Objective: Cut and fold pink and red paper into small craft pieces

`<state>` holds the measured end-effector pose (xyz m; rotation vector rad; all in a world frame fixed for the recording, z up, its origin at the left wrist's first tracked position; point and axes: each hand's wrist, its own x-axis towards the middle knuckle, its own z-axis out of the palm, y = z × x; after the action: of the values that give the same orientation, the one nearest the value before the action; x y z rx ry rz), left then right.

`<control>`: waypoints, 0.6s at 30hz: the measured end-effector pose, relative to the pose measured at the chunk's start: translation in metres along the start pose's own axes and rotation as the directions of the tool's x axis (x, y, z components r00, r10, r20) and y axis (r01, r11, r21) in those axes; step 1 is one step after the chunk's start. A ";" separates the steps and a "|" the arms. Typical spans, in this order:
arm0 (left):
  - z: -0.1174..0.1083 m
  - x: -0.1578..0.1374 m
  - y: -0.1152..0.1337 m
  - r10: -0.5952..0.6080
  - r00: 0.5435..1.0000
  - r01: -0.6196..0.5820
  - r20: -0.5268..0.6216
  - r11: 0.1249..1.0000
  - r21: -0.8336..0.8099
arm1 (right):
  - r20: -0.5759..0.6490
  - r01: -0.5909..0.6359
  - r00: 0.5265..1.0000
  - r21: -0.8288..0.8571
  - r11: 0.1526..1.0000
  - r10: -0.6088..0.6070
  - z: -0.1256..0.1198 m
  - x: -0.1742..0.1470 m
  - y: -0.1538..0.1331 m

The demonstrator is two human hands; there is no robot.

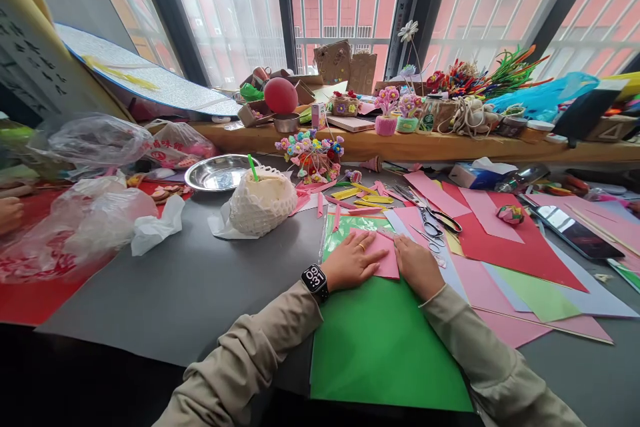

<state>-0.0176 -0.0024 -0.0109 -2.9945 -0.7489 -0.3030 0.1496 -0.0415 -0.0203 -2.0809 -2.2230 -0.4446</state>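
A small folded piece of pink paper (386, 267) lies on a green sheet (385, 347) in front of me. My left hand (353, 260) rests flat across it with the fingers spread, pressing it down. At the paper's right edge, my right hand (417, 267) has its fingers curled together and closed on the edge; the fingertips are partly hidden. Just beyond the right hand are black-handled scissors (443, 219) and a smaller silver pair (431, 240). Strips of yellow paper (375, 199) and pink paper lie scattered past the green sheet.
To the left stand a fruit in white foam netting (263, 203) with a green straw, a metal plate (220, 173) and plastic bags (75, 227). Coloured sheets (525, 247) and a phone (577, 230) lie right. Crafts crowd the ledge (240, 140). Another person's hand (10, 213) shows far left.
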 end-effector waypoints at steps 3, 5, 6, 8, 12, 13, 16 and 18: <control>0.001 0.000 0.000 -0.001 1.000 0.001 -0.005 1.000 0.001 | 0.003 -0.034 0.999 0.023 0.999 0.034 0.000 0.002 0.001; 0.001 0.000 0.000 -0.001 1.000 0.001 -0.006 1.000 -0.002 | -0.002 -0.046 0.999 0.029 0.999 0.046 -0.001 0.002 0.002; 0.001 0.000 0.000 -0.003 1.000 0.003 -0.007 1.000 -0.005 | -0.006 -0.045 0.999 0.035 0.998 0.045 -0.001 0.001 0.003; 0.002 0.001 0.000 -0.014 1.000 0.014 -0.011 1.000 -0.015 | -0.018 -0.040 0.999 0.047 0.998 0.041 -0.003 -0.002 0.004; 0.005 0.001 0.001 -0.040 0.999 0.039 -0.025 0.999 -0.037 | -0.052 -0.031 0.998 0.073 0.997 0.035 -0.007 -0.010 0.006; 0.005 0.001 0.001 -0.041 0.999 0.040 -0.027 0.999 -0.035 | -0.065 -0.022 0.997 0.084 0.996 0.028 -0.007 -0.012 0.007; 0.006 0.001 0.000 -0.033 0.999 0.033 -0.020 0.999 -0.012 | -0.116 0.031 0.993 0.124 0.992 -0.016 -0.007 -0.019 0.007; 0.006 0.000 0.000 -0.030 0.999 0.030 -0.014 1.000 0.002 | -0.146 0.069 0.988 0.135 0.988 -0.049 -0.006 -0.023 0.007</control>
<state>-0.0166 -0.0017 -0.0166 -2.9783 -0.7925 -0.3234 0.1571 -0.0654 -0.0189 -1.8581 -2.1714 -0.4136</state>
